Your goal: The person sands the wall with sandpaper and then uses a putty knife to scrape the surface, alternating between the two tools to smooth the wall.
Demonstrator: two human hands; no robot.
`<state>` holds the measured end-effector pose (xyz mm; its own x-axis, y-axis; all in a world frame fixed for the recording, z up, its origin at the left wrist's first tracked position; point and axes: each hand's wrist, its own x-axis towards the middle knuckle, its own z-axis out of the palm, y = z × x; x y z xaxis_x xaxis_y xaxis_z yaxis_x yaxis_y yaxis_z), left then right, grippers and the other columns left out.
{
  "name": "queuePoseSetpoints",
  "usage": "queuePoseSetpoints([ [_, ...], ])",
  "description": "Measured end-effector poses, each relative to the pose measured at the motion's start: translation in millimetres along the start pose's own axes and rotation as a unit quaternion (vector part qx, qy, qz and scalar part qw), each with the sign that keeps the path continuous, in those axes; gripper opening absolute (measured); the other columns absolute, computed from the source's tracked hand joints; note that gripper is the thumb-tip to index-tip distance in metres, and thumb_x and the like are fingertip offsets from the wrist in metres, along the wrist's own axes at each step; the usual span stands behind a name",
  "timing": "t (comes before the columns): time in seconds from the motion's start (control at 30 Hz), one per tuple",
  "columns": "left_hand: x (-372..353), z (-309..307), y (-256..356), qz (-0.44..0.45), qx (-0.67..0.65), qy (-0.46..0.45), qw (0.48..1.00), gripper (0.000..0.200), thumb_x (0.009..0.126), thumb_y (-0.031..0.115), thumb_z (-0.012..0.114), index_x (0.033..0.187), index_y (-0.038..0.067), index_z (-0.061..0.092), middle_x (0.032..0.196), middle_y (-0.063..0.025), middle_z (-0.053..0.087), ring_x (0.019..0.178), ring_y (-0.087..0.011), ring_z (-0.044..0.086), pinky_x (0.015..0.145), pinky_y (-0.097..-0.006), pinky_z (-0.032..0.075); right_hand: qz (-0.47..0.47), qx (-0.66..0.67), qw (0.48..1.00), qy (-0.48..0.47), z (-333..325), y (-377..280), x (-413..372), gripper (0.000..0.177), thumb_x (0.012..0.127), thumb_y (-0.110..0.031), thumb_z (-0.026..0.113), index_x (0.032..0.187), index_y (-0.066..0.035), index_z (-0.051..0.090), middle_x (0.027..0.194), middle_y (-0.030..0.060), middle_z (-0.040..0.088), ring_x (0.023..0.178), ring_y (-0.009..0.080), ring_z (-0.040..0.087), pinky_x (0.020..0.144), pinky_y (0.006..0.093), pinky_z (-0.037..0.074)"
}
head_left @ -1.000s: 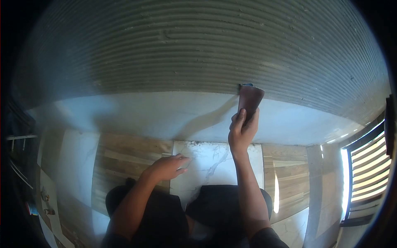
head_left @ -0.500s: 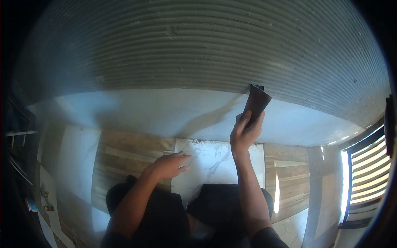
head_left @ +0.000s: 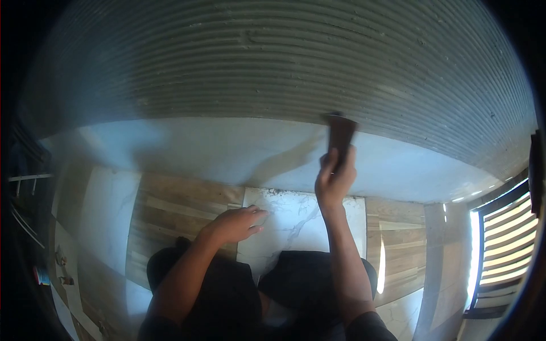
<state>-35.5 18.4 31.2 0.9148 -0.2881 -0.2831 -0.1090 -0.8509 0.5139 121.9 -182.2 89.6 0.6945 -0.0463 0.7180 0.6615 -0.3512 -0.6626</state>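
My right hand (head_left: 336, 176) is wrapped round a dark brown folded sheet (head_left: 342, 135), slightly blurred. The sheet's upper end is at the lower edge of a grey wall with horizontal ridges (head_left: 273, 62), where it meets a smooth white band (head_left: 216, 150). Whether the sheet touches the wall cannot be made out. Over the floor in front of my knees, my left hand (head_left: 238, 224) is empty, its fingers loosely bent and apart, near a white marbled tile (head_left: 284, 219).
Wood-patterned tiles (head_left: 182, 210) lie on both sides of the white tile. A slatted opening (head_left: 506, 238) lets in light at the right. Dark items with a white metal frame (head_left: 28, 178) stand at the far left, above a small colourful container (head_left: 41, 276).
My right hand and the brown sheet have shifted a little left along the wall's lower edge, and the sheet is now more upright. My left hand has barely moved.
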Motion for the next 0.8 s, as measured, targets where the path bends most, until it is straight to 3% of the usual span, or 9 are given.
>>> queuePoseSetpoints([
  [0.07,0.5,-5.9,5.7,-0.003,-0.001,-0.010,1.000,0.046,0.102,0.031,0.059,0.143,0.011,0.051,0.136,-0.0122,0.058,0.118,-0.0347,0.062,0.097,-0.0460,0.051,-0.010,0.008,0.999,-0.048,2.0,-3.5,-0.1,0.012,0.104,-0.011,0.053,0.104,0.001,0.049,0.063,0.0095,0.058,0.053,0.0191,0.057,0.051,0.0311,0.044],
  [0.13,1.9,-4.9,4.8,-0.010,-0.005,-0.013,1.000,0.046,0.102,0.031,0.059,0.143,0.011,0.052,0.136,-0.0123,0.058,0.118,-0.0350,0.062,0.097,-0.0459,0.051,0.098,0.072,0.989,0.087,5.0,-8.3,-0.5,0.008,0.103,-0.009,0.053,0.104,-0.001,0.049,0.064,0.0109,0.060,0.054,0.0245,0.062,0.053,0.0316,0.046],
  [0.2,-0.8,-3.9,4.5,-0.017,-0.010,-0.013,1.000,0.046,0.102,0.032,0.059,0.143,0.011,0.052,0.135,-0.0124,0.058,0.117,-0.0354,0.062,0.097,-0.0458,0.051,0.111,0.076,0.988,0.074,1.7,-10.6,4.7,0.006,0.103,-0.006,0.052,0.102,-0.002,0.048,0.065,0.0111,0.060,0.054,0.0238,0.062,0.053,0.0312,0.046],
  [0.27,-2.3,-4.6,5.1,-0.005,-0.019,0.003,1.000,0.045,0.102,0.031,0.058,0.142,0.010,0.052,0.135,-0.0124,0.059,0.117,-0.0357,0.062,0.097,-0.0458,0.051,0.007,0.027,0.999,-0.027,1.3,-9.5,8.9,0.006,0.104,-0.005,0.050,0.100,-0.002,0.047,0.063,0.0092,0.059,0.052,0.0202,0.059,0.052,0.0299,0.045],
  [0.43,-0.9,-9.5,8.2,0.014,-0.016,0.026,0.999,0.043,0.103,0.029,0.057,0.141,0.010,0.054,0.136,-0.0112,0.059,0.116,-0.0335,0.063,0.096,-0.0454,0.051,0.049,0.040,0.998,-0.024,2.0,-14.5,7.9,0.004,0.104,-0.004,0.050,0.101,-0.002,0.047,0.063,0.0107,0.061,0.053,0.0228,0.062,0.053,0.0306,0.046],
  [0.53,-1.0,-10.5,11.4,0.020,-0.016,0.034,0.999,0.041,0.103,0.028,0.057,0.140,0.010,0.055,0.135,-0.0098,0.060,0.114,-0.0316,0.064,0.095,-0.0445,0.052,-0.015,0.002,0.996,-0.084,9.5,-17.8,3.9,0.004,0.104,-0.004,0.050,0.102,-0.002,0.048,0.065,0.0104,0.063,0.053,0.0190,0.062,0.053,0.0285,0.045],
  [0.67,-0.2,-7.0,8.5,0.030,-0.020,0.044,0.998,0.039,0.103,0.027,0.057,0.137,0.009,0.057,0.133,-0.0093,0.061,0.113,-0.0319,0.065,0.093,-0.0434,0.053,0.063,0.061,0.996,-0.027,14.6,-32.6,2.1,0.004,0.103,-0.003,0.050,0.107,-0.002,0.048,0.067,0.0135,0.066,0.060,0.0346,0.068,0.055,0.0402,0.050],
  [0.73,0.3,-10.1,11.7,0.028,-0.022,0.043,0.998,0.038,0.103,0.026,0.057,0.137,0.009,0.057,0.134,-0.0093,0.060,0.114,-0.0318,0.064,0.094,-0.0428,0.053,-0.006,-0.043,0.988,-0.149,20.6,-29.2,1.2,0.009,0.102,-0.002,0.049,0.111,-0.003,0.046,0.073,0.0152,0.068,0.065,0.0390,0.069,0.056,0.0438,0.049],
  [0.8,0.9,-13.7,15.7,0.023,-0.022,0.040,0.999,0.038,0.103,0.026,0.057,0.137,0.010,0.057,0.136,-0.0094,0.060,0.115,-0.0317,0.064,0.095,-0.0422,0.053,-0.015,0.003,0.979,-0.201,19.1,-35.0,1.5,0.014,0.101,0.000,0.048,0.114,-0.002,0.044,0.078,0.0165,0.069,0.066,0.0375,0.069,0.056,0.0428,0.048],
])
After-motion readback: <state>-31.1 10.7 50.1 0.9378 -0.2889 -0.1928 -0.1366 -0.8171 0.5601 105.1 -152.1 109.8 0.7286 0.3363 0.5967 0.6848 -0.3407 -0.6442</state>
